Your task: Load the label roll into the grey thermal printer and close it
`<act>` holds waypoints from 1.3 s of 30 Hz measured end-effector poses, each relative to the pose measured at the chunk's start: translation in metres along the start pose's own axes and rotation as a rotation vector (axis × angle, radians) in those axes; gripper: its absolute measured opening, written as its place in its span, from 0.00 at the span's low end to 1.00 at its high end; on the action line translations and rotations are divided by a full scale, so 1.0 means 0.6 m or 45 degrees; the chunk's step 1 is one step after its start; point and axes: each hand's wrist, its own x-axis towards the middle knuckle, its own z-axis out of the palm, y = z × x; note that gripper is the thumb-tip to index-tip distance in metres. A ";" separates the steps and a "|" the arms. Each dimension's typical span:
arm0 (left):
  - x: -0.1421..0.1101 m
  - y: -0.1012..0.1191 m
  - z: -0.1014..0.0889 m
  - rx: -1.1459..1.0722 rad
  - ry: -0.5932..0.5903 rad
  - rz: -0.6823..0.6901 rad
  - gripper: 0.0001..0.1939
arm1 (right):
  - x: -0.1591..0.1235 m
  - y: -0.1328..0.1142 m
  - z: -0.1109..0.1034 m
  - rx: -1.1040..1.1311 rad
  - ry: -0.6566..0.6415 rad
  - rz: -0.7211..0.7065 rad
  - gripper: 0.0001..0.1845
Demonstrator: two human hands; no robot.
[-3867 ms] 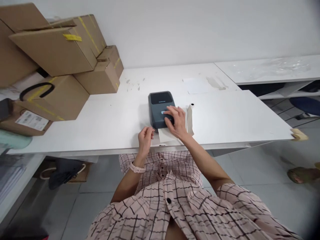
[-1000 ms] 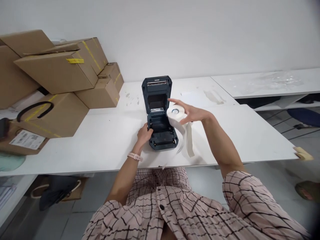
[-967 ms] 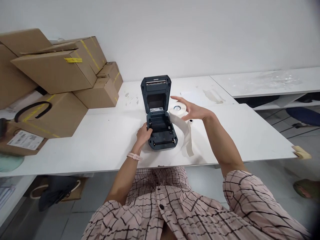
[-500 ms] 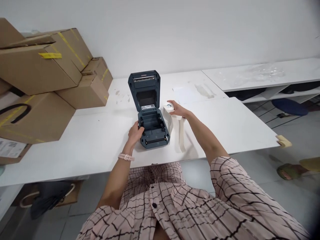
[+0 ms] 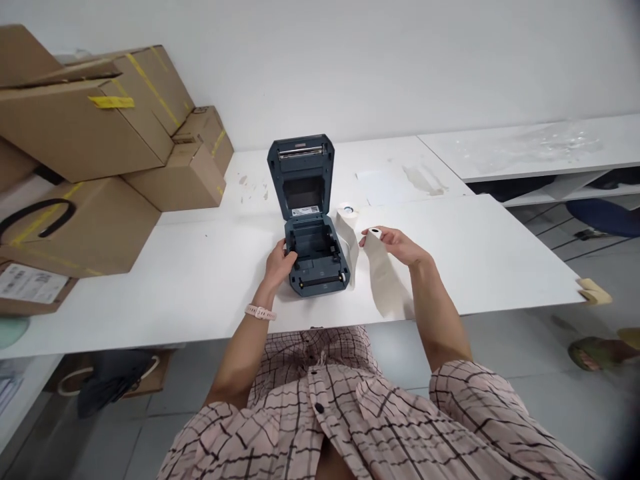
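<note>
The left hand (image 5: 278,265) is at the printer's 9 o'clock side, its thumb over the rim; its other fingers are largely hidden, so I can't tell how tightly they close. The printer (image 5: 319,275) stands open, lid (image 5: 301,188) raised towards 12. Just beside it, at about 1 o'clock from its base, the white roll (image 5: 346,215) stands on end, core up, its strip (image 5: 353,257) running towards 6. The right hand (image 5: 404,248) is much the nearer to it: the roll lies roughly at 10 o'clock from those fingers, apart from them. They're pinching the small roll (image 5: 375,232) near its top, dark core facing up and axis close to upright; its loose tail (image 5: 386,283) hangs towards 5. That tail covers part of the grip, and the right thumb's exact place is hard to make out. The tail's lower end blurs near the table (image 5: 475,267) edge.
</note>
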 end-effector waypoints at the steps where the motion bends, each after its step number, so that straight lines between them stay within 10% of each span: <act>1: 0.000 -0.003 0.002 -0.092 -0.019 -0.012 0.33 | 0.019 -0.028 0.013 0.014 -0.076 -0.033 0.26; 6: 0.003 -0.012 0.011 -0.326 0.011 -0.032 0.35 | 0.145 -0.134 0.106 -0.736 -0.425 -0.150 0.22; 13: 0.002 -0.016 0.019 -0.380 0.067 -0.017 0.31 | 0.224 -0.121 0.207 -1.521 -0.617 0.138 0.18; 28: -0.010 -0.011 0.023 -0.424 0.070 -0.066 0.36 | 0.002 -0.099 0.234 -0.939 0.053 -0.341 0.19; 39: -0.015 -0.009 0.016 -0.363 0.034 -0.091 0.34 | -0.012 -0.090 0.250 -0.957 0.120 -0.344 0.19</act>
